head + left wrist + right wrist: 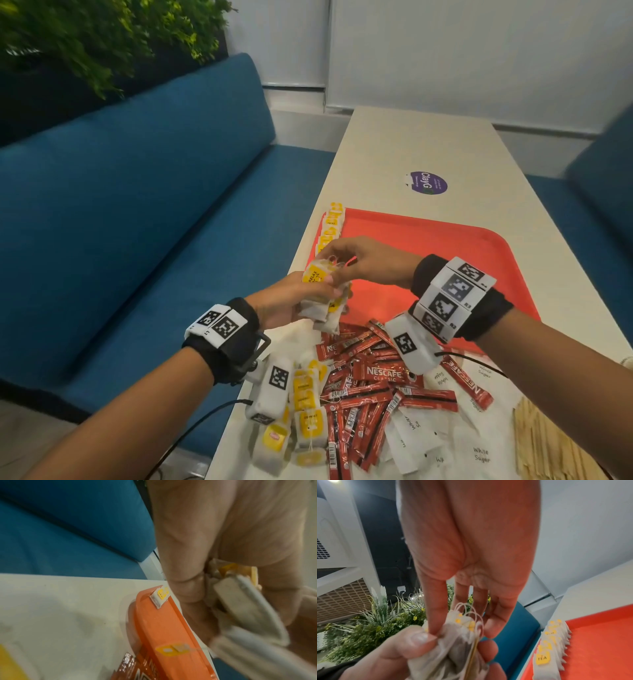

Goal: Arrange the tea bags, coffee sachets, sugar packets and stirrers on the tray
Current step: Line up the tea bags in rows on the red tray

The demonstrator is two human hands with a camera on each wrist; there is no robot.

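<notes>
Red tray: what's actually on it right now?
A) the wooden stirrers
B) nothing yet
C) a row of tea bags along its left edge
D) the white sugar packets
C: a row of tea bags stands along the left edge of the red tray, also seen in the right wrist view; the stirrers and sugar packets lie on the table in front of it.

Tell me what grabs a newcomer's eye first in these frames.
Mid-frame, the left hand grips a bunch of tea bags while the right hand picks at its top with its fingers. Behind them lies the red tray, a row of tea bags along its left edge. Nearest, red coffee sachets lie heaped on the table.
</notes>
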